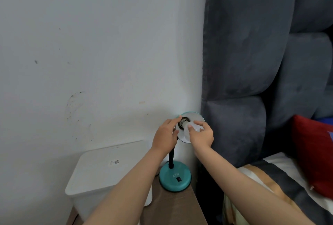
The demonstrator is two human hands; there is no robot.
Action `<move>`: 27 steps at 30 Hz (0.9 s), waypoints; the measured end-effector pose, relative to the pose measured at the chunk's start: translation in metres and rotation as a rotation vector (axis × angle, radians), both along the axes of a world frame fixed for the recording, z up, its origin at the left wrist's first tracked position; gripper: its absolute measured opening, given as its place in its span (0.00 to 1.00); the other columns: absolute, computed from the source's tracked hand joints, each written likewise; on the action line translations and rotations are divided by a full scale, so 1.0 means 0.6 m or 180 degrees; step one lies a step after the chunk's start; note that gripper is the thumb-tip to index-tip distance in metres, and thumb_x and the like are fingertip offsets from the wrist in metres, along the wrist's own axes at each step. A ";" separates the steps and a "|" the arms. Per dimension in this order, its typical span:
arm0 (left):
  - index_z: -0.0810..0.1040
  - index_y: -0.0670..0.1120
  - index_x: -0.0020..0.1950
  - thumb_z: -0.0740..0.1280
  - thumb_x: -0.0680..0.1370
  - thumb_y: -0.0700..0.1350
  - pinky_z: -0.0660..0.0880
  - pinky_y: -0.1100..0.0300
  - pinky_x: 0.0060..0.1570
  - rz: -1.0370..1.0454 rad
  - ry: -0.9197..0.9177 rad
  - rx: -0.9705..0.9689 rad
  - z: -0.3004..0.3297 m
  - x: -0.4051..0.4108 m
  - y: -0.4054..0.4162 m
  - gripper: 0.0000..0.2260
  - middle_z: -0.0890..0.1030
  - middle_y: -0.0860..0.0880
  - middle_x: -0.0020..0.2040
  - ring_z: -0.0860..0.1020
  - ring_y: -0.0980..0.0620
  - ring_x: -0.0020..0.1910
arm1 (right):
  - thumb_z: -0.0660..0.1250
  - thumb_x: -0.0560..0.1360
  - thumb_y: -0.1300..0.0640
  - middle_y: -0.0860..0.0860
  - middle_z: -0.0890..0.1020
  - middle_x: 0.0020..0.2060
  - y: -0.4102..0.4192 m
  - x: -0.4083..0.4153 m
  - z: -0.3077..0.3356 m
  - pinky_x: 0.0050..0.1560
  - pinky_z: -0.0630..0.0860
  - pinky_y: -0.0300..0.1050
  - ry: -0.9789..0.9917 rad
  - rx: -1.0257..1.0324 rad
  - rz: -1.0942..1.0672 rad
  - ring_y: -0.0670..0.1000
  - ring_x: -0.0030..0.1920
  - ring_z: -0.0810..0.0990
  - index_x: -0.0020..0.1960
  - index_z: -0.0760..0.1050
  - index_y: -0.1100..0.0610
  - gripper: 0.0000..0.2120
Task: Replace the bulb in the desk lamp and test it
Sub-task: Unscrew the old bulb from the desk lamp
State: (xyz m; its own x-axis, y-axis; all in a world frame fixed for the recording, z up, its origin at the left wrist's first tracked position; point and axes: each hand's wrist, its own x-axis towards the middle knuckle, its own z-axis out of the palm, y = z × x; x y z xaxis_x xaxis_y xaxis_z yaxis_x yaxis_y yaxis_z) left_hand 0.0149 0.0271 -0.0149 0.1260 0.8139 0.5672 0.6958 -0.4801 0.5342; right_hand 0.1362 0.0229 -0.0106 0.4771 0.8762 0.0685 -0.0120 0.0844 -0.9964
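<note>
From the head camera, a teal desk lamp (175,177) stands on a wooden nightstand (173,208) beside a white box (108,168), its shade (193,116) tilted to face the viewer. The right hand (201,137) closes its fingertips around the white bulb (191,127), whose metal base sits at the socket in the shade's centre. The left hand (164,135) grips the shade's left rim, just beside the bulb. A grey padded headboard (252,62) rises to the right.
</note>
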 end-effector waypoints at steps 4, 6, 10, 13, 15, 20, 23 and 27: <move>0.70 0.51 0.68 0.64 0.75 0.35 0.75 0.58 0.53 0.0007 0.0001 0.0003 0.001 -0.001 0.002 0.23 0.77 0.48 0.55 0.79 0.48 0.47 | 0.75 0.65 0.63 0.54 0.74 0.58 -0.006 0.003 0.002 0.52 0.70 0.42 -0.0520 0.0094 0.0196 0.53 0.56 0.75 0.63 0.71 0.57 0.28; 0.70 0.51 0.69 0.64 0.75 0.35 0.75 0.58 0.53 0.0010 0.0005 0.0003 0.001 -0.001 0.003 0.23 0.77 0.48 0.55 0.78 0.48 0.48 | 0.77 0.64 0.62 0.55 0.74 0.60 -0.005 0.004 0.006 0.54 0.71 0.42 -0.0777 0.0098 0.0234 0.55 0.59 0.75 0.66 0.69 0.60 0.33; 0.70 0.52 0.68 0.64 0.75 0.35 0.75 0.55 0.54 0.0022 -0.0026 -0.0031 0.000 -0.001 0.003 0.23 0.77 0.48 0.55 0.79 0.48 0.48 | 0.75 0.65 0.58 0.55 0.77 0.58 -0.006 0.011 0.009 0.51 0.73 0.44 -0.0687 -0.0009 0.0250 0.54 0.56 0.77 0.62 0.72 0.60 0.27; 0.69 0.53 0.69 0.64 0.75 0.36 0.75 0.53 0.56 -0.0032 -0.0061 -0.0114 0.004 -0.005 0.000 0.24 0.77 0.48 0.58 0.79 0.47 0.50 | 0.75 0.66 0.57 0.53 0.76 0.54 -0.021 0.020 0.013 0.46 0.70 0.42 -0.0513 0.0042 0.0253 0.51 0.50 0.75 0.58 0.70 0.58 0.24; 0.66 0.52 0.71 0.65 0.76 0.39 0.73 0.53 0.60 -0.0087 0.0008 -0.0172 0.010 -0.007 -0.011 0.25 0.76 0.46 0.63 0.77 0.46 0.57 | 0.75 0.66 0.54 0.53 0.78 0.53 -0.039 0.026 0.014 0.45 0.71 0.42 -0.0473 0.0181 0.0252 0.51 0.49 0.77 0.59 0.69 0.55 0.25; 0.63 0.48 0.73 0.66 0.77 0.44 0.68 0.56 0.66 0.0101 -0.0411 -0.0322 0.008 -0.029 -0.082 0.25 0.70 0.47 0.70 0.72 0.49 0.65 | 0.74 0.65 0.50 0.50 0.80 0.50 -0.105 0.038 -0.001 0.48 0.79 0.47 -0.0773 0.0566 0.0539 0.51 0.48 0.80 0.57 0.71 0.42 0.22; 0.68 0.47 0.69 0.66 0.77 0.45 0.67 0.58 0.65 0.0276 -0.0355 -0.0341 -0.023 -0.065 -0.145 0.21 0.73 0.47 0.66 0.71 0.50 0.65 | 0.76 0.64 0.52 0.50 0.80 0.49 -0.157 0.027 -0.033 0.44 0.80 0.46 -0.0818 0.0515 0.0704 0.51 0.45 0.81 0.53 0.71 0.46 0.20; 0.73 0.46 0.64 0.67 0.76 0.45 0.66 0.65 0.59 0.0590 -0.0360 -0.0429 -0.093 -0.119 -0.230 0.17 0.76 0.47 0.61 0.74 0.51 0.60 | 0.76 0.64 0.49 0.49 0.78 0.48 -0.221 -0.007 -0.101 0.45 0.81 0.49 -0.0995 0.0209 0.0948 0.51 0.47 0.80 0.53 0.69 0.50 0.23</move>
State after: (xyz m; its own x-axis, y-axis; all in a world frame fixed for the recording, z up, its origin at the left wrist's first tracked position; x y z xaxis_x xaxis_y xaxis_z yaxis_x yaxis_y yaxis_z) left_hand -0.0566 -0.1111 -0.0705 -0.0905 0.8864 0.4541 0.6974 -0.2691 0.6642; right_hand 0.1320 -0.1096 -0.0714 0.1518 0.9613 0.2298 0.2561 0.1863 -0.9485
